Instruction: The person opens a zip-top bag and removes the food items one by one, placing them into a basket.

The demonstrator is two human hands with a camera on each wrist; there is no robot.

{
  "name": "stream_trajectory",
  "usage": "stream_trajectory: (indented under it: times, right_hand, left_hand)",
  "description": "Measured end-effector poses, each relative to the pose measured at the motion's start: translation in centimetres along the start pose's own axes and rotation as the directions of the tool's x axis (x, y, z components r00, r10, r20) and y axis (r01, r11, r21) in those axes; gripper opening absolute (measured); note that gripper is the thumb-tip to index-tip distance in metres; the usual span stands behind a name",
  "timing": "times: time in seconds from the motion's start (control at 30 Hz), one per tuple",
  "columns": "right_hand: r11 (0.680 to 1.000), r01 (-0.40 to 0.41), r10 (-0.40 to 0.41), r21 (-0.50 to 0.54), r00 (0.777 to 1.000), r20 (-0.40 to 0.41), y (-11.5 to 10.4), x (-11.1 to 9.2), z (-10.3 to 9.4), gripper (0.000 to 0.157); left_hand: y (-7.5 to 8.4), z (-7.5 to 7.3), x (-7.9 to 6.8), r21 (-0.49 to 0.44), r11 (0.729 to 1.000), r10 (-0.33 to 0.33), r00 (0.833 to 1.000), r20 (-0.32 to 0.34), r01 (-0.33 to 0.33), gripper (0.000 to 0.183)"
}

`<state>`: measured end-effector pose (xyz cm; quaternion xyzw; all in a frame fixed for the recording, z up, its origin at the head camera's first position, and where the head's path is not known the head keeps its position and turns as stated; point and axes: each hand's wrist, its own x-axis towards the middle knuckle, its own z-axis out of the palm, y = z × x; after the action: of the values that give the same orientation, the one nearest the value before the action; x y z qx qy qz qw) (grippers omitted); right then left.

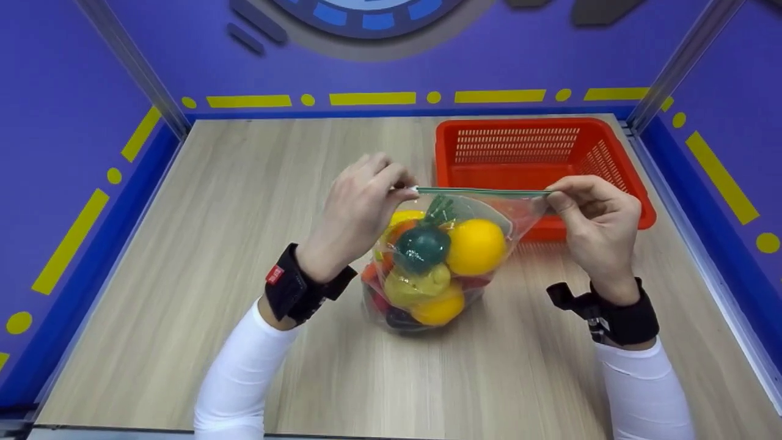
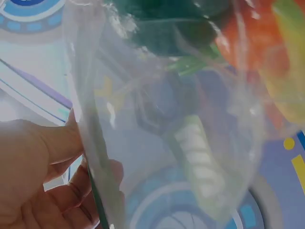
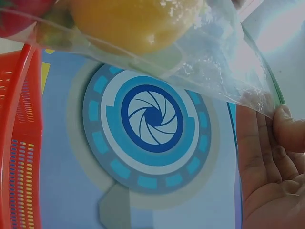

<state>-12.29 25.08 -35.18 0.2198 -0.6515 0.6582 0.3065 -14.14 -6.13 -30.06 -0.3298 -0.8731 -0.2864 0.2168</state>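
A clear zip bag (image 1: 519,211) full of toy fruit and vegetables stands on the table, its green-edged mouth stretched level between both hands. My left hand (image 1: 360,211) pinches the left end of the zip strip, right at a small white slider (image 1: 414,189). At the opposite corner, thumb and forefinger of my right hand (image 1: 602,232) pinch the strip's right end. Through the plastic show a dark green round piece (image 1: 421,249), an orange-yellow fruit (image 1: 476,247) and a yellow-green one (image 1: 416,286). The left wrist view shows a pale ridged piece (image 2: 200,157) inside.
Behind the bag's right side, a red plastic basket (image 1: 449,125) with slotted walls sits at the table's back right; the right hand overlaps its front corner. Blue-purple panels (image 1: 391,76) with yellow marks enclose the wooden table (image 1: 244,201) at the back and sides.
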Motion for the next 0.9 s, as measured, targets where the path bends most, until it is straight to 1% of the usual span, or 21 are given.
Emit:
stream_trajectory:
  times: [0.17,0.27,0.33,0.5,0.63,0.77,0.83,0.9]
  right_hand:
    - [1.0,-0.009,0.009,0.002,1.0,-0.003,0.0,0.0,-0.2,0.01]
    - [1.0,-0.012,0.012,0.001,1.0,-0.002,0.1,0.0,-0.3,0.01]
    - [1.0,-0.014,0.014,0.002,1.0,-0.003,0.1,0.1,-0.3,0.009]
    - [1.0,-0.008,0.008,-0.006,1.0,-0.012,0.0,0.1,-0.4,0.009]
    - [1.0,-0.006,0.005,-0.027,1.0,-0.017,0.1,0.1,-0.5,0.01]
    - [0.999,-0.016,0.015,-0.041,0.999,-0.033,0.2,0.1,-0.5,0.009]
    - [0.999,-0.025,0.024,-0.037,0.999,-0.041,0.3,0.1,-0.5,0.009]
    - [0.998,-0.03,0.027,-0.055,0.999,-0.048,0.4,0.1,-0.5,0.009]
  left_hand:
    - [-1.3,-0.5,-1.0,0.007,0.999,-0.046,0.995,-0.089,0.046,0.019]
    - [-1.9,-0.7,-1.6,0.003,0.996,-0.091,0.988,-0.121,0.092,0.019]
    - [-2.2,-0.9,-1.9,-0.007,0.994,-0.109,0.985,-0.133,0.109,0.019]
    - [-3.0,-1.3,-2.5,-0.023,0.992,-0.129,0.98,-0.149,0.127,0.02]
    - [-3.5,-1.6,-3.0,-0.039,0.988,-0.153,0.973,-0.175,0.149,0.021]
    - [-4.0,-1.4,-3.5,-0.093,0.984,-0.173,0.958,-0.23,0.155,0.019]
    - [-4.2,-1.4,-3.7,-0.11,0.982,-0.175,0.95,-0.259,0.151,0.018]
    - [-4.3,-1.4,-3.9,-0.121,0.981,-0.178,0.944,-0.28,0.149,0.018]
